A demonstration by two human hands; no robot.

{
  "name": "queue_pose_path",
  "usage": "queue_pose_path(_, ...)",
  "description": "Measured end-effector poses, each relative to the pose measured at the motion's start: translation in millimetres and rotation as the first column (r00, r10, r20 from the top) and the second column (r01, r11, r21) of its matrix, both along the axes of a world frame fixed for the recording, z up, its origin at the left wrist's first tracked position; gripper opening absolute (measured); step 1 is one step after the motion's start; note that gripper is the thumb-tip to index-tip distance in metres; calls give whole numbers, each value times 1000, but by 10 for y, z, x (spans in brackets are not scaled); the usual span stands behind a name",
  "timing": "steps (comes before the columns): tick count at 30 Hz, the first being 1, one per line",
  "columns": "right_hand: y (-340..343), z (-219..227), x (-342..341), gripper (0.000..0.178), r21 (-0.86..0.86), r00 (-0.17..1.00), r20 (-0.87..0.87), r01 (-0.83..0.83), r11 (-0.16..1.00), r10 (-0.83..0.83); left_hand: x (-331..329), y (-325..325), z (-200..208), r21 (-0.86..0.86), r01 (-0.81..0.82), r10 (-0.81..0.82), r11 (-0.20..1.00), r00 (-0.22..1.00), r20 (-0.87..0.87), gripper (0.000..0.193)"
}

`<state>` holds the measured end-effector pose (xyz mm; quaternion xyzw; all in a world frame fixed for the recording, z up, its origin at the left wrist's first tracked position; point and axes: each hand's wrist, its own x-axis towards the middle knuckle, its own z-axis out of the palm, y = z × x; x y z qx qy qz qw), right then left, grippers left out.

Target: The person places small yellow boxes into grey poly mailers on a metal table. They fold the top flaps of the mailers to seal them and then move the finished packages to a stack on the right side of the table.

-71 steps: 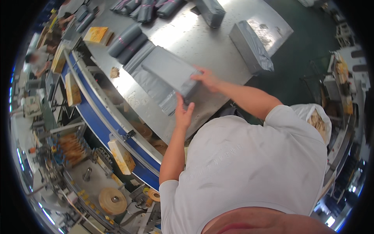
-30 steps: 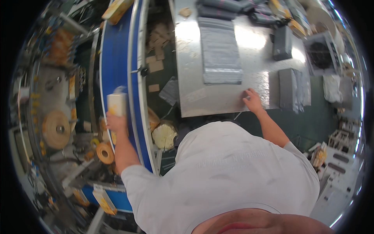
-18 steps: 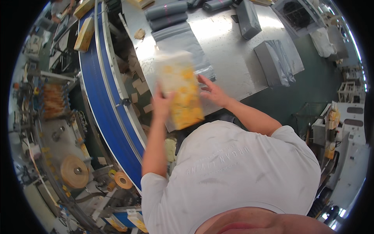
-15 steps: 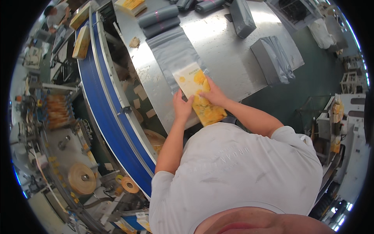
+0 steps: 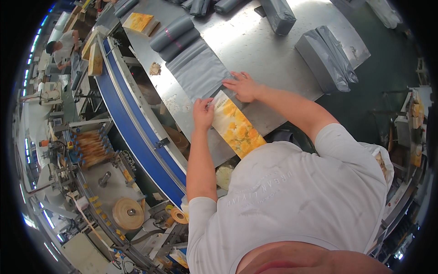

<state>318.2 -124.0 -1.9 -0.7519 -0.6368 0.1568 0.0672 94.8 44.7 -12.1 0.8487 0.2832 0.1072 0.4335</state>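
Observation:
A long pack with yellow flowers on white (image 5: 238,128) lies at the table's near edge, its lower end reaching my shirt. Beyond its far end, a flat grey plastic bag (image 5: 198,68) is spread on the metal table. My left hand (image 5: 204,113) is closed, thumb and fingers pinching the bag's near left corner beside the pack. On the other side my right hand (image 5: 244,86) has its fingers spread, the tips touching the bag's right edge. Neither hand grips the pack.
Grey rolls (image 5: 174,36) lie beyond the bag. Two grey wrapped blocks stand on the right of the metal table (image 5: 269,68). Another flowered pack (image 5: 141,23) sits at the far left. A blue conveyor (image 5: 132,123) runs along the left, and a person (image 5: 64,48) works beyond it.
The flowered pack has come off the bag toward my body. Both hands have left it for the bag's near edge, the right hand moving forward.

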Motion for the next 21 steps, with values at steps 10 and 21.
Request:
queue_pose_path(10,-336,333,-135,86,87,982,-189,16,996,1,434,-308,286,296,-218,258,930,961,-103,78)
queue_pose_path(21,263,-162,-12,37,65,879,-329,386,920,-346,-284,-544,-371,-120,-373,390,920,838,381,48)
